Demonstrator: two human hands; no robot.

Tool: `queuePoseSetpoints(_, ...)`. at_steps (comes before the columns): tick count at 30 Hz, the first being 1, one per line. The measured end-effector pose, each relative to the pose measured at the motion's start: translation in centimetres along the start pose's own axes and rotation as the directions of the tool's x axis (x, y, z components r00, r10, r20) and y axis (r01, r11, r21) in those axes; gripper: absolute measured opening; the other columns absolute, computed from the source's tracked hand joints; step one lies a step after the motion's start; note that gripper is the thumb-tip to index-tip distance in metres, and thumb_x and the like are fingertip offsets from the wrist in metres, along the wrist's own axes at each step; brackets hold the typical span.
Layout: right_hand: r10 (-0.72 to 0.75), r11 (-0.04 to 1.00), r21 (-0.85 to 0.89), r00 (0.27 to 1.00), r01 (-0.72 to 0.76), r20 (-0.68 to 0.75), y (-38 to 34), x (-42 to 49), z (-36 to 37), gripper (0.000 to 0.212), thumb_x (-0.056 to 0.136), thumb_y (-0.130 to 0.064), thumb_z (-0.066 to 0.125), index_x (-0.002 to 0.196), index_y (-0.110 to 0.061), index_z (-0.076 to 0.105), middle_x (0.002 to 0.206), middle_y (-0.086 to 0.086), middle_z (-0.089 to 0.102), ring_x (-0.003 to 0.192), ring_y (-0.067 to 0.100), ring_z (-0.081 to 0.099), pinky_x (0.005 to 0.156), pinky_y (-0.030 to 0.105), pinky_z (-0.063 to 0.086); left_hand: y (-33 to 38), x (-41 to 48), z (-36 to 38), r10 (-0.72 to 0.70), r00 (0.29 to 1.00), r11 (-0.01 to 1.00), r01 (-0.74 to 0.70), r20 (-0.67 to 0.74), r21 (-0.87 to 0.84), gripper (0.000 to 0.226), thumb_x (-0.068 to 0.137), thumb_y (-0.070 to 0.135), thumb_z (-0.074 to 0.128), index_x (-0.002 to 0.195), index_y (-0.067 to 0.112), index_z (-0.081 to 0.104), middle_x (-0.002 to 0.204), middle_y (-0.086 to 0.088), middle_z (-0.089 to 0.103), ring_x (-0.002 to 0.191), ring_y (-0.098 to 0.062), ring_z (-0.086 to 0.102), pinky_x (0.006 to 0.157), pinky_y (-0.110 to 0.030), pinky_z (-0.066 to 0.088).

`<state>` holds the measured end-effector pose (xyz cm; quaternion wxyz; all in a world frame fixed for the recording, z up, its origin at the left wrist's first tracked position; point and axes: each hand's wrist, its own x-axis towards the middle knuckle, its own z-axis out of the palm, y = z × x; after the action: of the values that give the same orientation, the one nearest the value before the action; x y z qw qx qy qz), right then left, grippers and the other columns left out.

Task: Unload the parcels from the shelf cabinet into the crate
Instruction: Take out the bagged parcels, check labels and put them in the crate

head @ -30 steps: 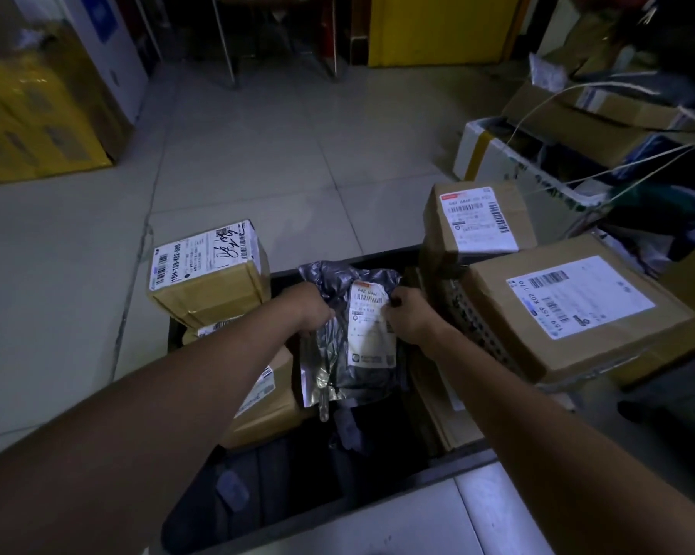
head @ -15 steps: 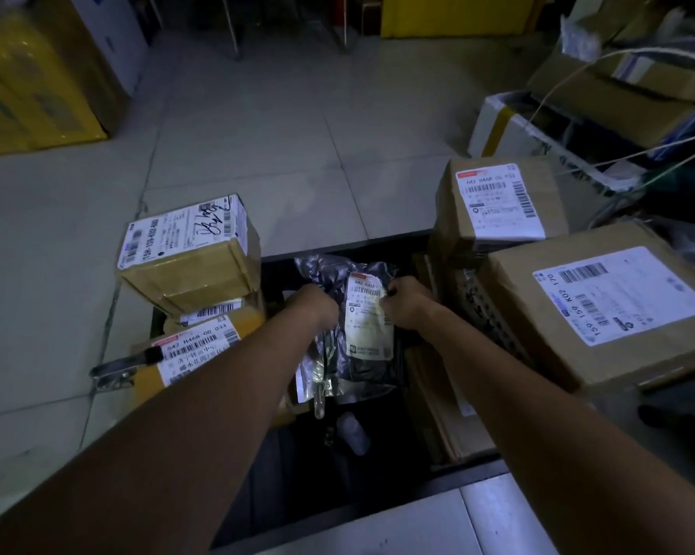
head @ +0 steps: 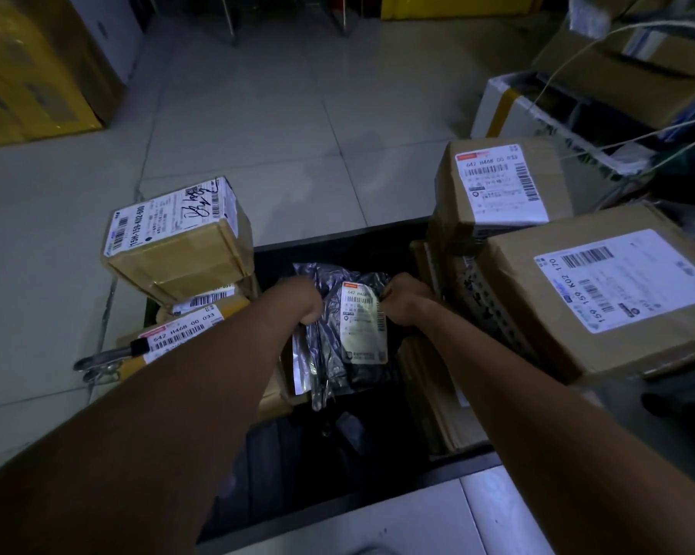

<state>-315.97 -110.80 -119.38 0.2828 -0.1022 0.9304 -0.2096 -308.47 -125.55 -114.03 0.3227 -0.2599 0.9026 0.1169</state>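
Two hands share one parcel. The left hand [head: 302, 302] and the right hand [head: 405, 300] each close their grip on the top edge of a silver-grey plastic mailer bag [head: 330, 354], pinching the film either side of its white shipping label [head: 364, 322]. The bag hangs upright in the open middle of the black plastic crate [head: 338, 239], between stacked parcels. Whether its lower end touches anything cannot be told, because the crate's interior is too dark.

Risks noted:

1. Film: the whole load hangs from two pinches on thin, slick plastic. A jerk could tear the edge or let it slip from one hand.
2. Left stack: the tan cardboard box with a handwritten white label [head: 177, 242] sits tilted on yellow-taped boxes [head: 193, 326] at the crate's left corner, just beside the left forearm. A sideways nudge would likely tip it onto the tiled floor [head: 258, 134].
3. Right stack: the large flat cardboard box [head: 618, 298] lies aslant over the crate's right side, near the right forearm. A knock could slide it.
4. Gap: the slot is narrow, so the bag may snag on box corners and wedge.
5. Light: the dim interior hides where the bag will land.
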Motion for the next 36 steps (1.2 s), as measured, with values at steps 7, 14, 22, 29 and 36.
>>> queuePoseSetpoints(7, -0.027, 0.999, 0.036, 0.997, 0.029, -0.066, -1.2, -2.7, -2.3, 0.032, 0.095, -0.017, 0.057, 0.123, -0.002, 0.063, 0.125, 0.02, 0.062, 0.118, 0.036, 0.058, 0.094, 0.035, 0.047, 0.1, -1.3, -1.0, 0.058, 0.998, 0.993, -0.054, -0.036, 0.109, 0.027, 0.091, 0.004, 0.058, 0.114, -0.008, 0.064, 0.103, -0.017, 0.062, 0.104, -0.031, 0.064, 0.087, -0.035, 0.052)
queuePoseSetpoints(14, -0.079, 0.975, 0.198, 0.989, 0.104, -0.129, -4.3, -8.8, -6.2, 0.025, 0.094, -0.014, 0.059, 0.113, -0.001, 0.069, 0.118, 0.018, 0.067, 0.112, 0.034, 0.062, 0.093, 0.032, 0.05, 0.5, -6.7, -5.7, 0.153, 0.963, 0.988, -0.145, -0.222, 0.049, 0.036, 0.092, 0.015, 0.06, 0.125, 0.002, 0.058, 0.122, -0.017, 0.059, 0.106, -0.033, 0.059, 0.076, -0.031, 0.044)
queuePoseSetpoints(22, -0.139, 0.965, 0.177, 0.952, 0.192, -0.274, -5.0, -21.0, -16.0, 0.035, 0.096, -0.026, 0.061, 0.127, -0.009, 0.063, 0.119, 0.01, 0.061, 0.107, 0.027, 0.058, 0.079, 0.028, 0.047, 1.8, -17.7, -11.5, 0.339, 0.898, 0.941, -0.317, -0.28, 0.122, 0.05, 0.095, 0.028, 0.06, 0.143, 0.015, 0.049, 0.149, -0.011, 0.046, 0.132, -0.03, 0.048, 0.104, -0.029, 0.04)
queuePoseSetpoints(29, -0.012, 0.991, 0.121, 0.941, 0.056, -0.339, 2.8, -35.2, -23.7, 0.038, 0.099, -0.03, 0.058, 0.13, -0.007, 0.06, 0.126, 0.012, 0.061, 0.111, 0.029, 0.061, 0.09, 0.039, 0.053, 9.0, -29.3, -12.7, 0.585, 0.756, 0.81, -0.534, -0.294, 0.24, 0.042, 0.097, 0.032, 0.056, 0.136, 0.018, 0.057, 0.143, -0.009, 0.053, 0.128, -0.027, 0.051, 0.1, -0.026, 0.041)
queuePoseSetpoints(36, 0.227, 0.974, 0.127, 0.849, -0.189, -0.478, 15.6, -52.1, -26.2, 0.026, 0.094, -0.034, 0.061, 0.11, -0.015, 0.068, 0.109, 0.005, 0.067, 0.102, 0.026, 0.062, 0.089, 0.036, 0.053, 20.2, -40.4, -7.6, 0.773, 0.603, 0.634, -0.719, -0.197, 0.285, 0.034, 0.098, 0.029, 0.055, 0.128, 0.014, 0.063, 0.128, -0.009, 0.063, 0.113, -0.026, 0.058, 0.094, -0.032, 0.047)
